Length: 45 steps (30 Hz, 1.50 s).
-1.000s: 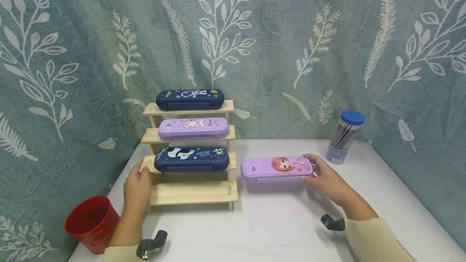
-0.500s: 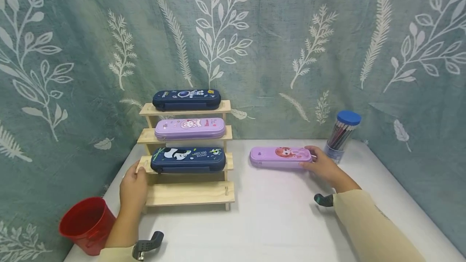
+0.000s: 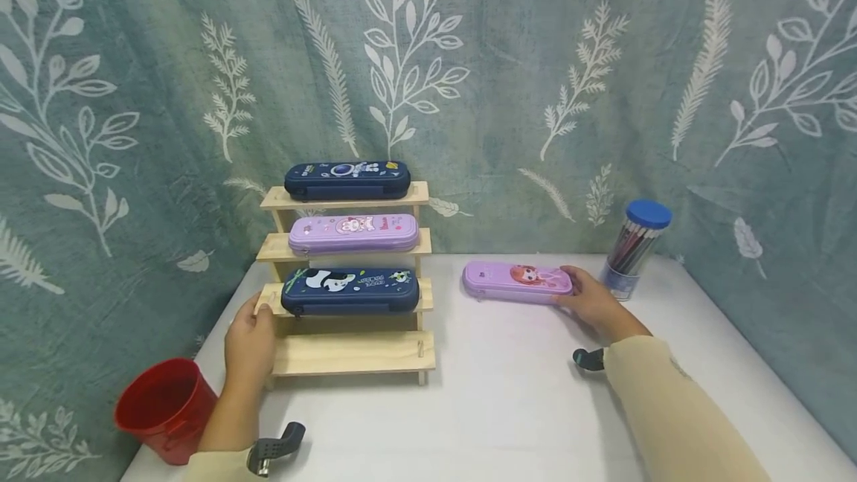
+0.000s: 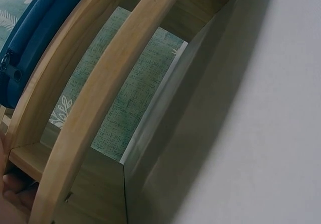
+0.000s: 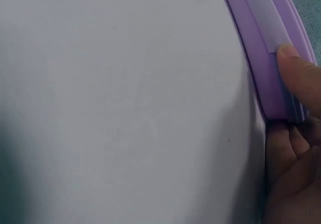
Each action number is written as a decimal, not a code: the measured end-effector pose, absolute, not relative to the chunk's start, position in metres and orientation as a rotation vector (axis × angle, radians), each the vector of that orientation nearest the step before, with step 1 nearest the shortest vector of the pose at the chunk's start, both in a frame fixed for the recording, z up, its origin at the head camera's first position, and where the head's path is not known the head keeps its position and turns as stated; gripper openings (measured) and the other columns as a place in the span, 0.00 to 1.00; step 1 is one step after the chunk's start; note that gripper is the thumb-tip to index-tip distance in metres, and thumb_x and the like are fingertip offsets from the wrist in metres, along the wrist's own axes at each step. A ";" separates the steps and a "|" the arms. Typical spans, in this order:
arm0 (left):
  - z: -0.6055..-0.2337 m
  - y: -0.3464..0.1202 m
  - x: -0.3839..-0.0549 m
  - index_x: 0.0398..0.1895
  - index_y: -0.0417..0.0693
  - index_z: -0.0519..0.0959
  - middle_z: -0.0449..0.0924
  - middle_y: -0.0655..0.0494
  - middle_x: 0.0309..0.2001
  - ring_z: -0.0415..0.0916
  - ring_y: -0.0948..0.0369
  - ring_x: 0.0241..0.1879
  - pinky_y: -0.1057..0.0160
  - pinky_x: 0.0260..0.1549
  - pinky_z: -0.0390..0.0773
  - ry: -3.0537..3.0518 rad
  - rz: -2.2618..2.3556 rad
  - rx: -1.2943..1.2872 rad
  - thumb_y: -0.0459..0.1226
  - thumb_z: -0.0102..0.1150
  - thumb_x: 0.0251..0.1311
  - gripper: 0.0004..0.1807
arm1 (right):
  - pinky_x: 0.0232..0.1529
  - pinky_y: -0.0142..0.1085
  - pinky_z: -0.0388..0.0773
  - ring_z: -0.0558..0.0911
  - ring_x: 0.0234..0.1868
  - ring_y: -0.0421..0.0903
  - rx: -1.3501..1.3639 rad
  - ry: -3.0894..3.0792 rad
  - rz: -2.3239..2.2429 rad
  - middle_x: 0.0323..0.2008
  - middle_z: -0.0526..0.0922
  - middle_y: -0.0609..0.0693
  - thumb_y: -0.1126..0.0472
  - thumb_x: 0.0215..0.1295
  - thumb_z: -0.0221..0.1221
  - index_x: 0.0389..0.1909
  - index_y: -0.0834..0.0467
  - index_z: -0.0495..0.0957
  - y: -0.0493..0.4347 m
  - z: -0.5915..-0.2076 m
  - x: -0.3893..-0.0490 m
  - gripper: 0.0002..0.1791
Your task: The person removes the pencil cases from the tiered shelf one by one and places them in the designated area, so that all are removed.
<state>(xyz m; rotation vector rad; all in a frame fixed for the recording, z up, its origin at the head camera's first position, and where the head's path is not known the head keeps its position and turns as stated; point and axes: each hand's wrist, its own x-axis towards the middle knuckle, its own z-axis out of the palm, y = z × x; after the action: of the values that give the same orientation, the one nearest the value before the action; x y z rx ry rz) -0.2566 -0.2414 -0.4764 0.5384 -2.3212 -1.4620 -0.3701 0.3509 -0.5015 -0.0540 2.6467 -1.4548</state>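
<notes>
My right hand (image 3: 589, 302) grips the right end of a light purple pencil case (image 3: 495, 279) with a red-haired girl printed on its lid. In the right wrist view the thumb (image 5: 301, 78) presses the side of the case, low at the white table. On the left, my left hand (image 3: 249, 337) holds the left edge of a stepped wooden rack (image 3: 355, 354). A navy panda pencil case (image 3: 351, 291) lies on the rack's second step from the bottom. Above it sit a purple cartoon pencil case (image 3: 355, 234) and, on top, a navy astronaut pencil case (image 3: 348, 181).
A red bucket (image 3: 167, 411) stands at the left front, beside my left forearm. Behind my right hand is a clear tub of pencils (image 3: 626, 251) with a blue lid. Patterned green cloth (image 3: 482, 95) encloses the white table (image 3: 495, 393) at the back and sides.
My right hand has moved the girl-printed pencil case back and slightly right, lowering it toward the table's rear. My left hand keeps its place on the rack.
</notes>
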 end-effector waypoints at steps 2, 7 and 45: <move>-0.476 -0.241 -0.256 0.81 0.47 0.62 0.71 0.40 0.74 0.69 0.41 0.72 0.34 0.72 0.63 -2.325 -1.449 0.540 0.50 0.33 0.81 0.32 | 0.81 0.60 0.50 0.50 0.83 0.68 -0.048 2.655 -1.441 0.82 0.49 0.68 0.58 0.72 0.65 0.84 0.62 0.46 0.352 -0.503 -0.369 0.49; -0.476 -0.241 -0.255 0.81 0.47 0.63 0.71 0.39 0.74 0.69 0.40 0.71 0.33 0.72 0.62 -2.323 -1.419 0.546 0.50 0.33 0.81 0.32 | 0.81 0.61 0.48 0.48 0.83 0.69 -0.030 2.662 -1.426 0.83 0.46 0.68 0.55 0.71 0.67 0.85 0.60 0.41 0.348 -0.501 -0.368 0.54; -0.475 -0.238 -0.252 0.82 0.46 0.60 0.65 0.41 0.78 0.59 0.40 0.79 0.32 0.74 0.58 -2.329 -1.442 0.549 0.51 0.32 0.81 0.33 | 0.76 0.54 0.67 0.70 0.74 0.58 -0.268 3.015 -1.412 0.73 0.68 0.61 0.34 0.51 0.77 0.80 0.63 0.57 0.044 -0.433 -0.271 0.65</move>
<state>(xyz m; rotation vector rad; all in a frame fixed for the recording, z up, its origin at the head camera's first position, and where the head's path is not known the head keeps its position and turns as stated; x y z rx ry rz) -0.2523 -0.2385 -0.4755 0.5495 -2.3287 -1.4421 -0.2706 0.0445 -0.4334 -0.2684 3.0150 -1.4120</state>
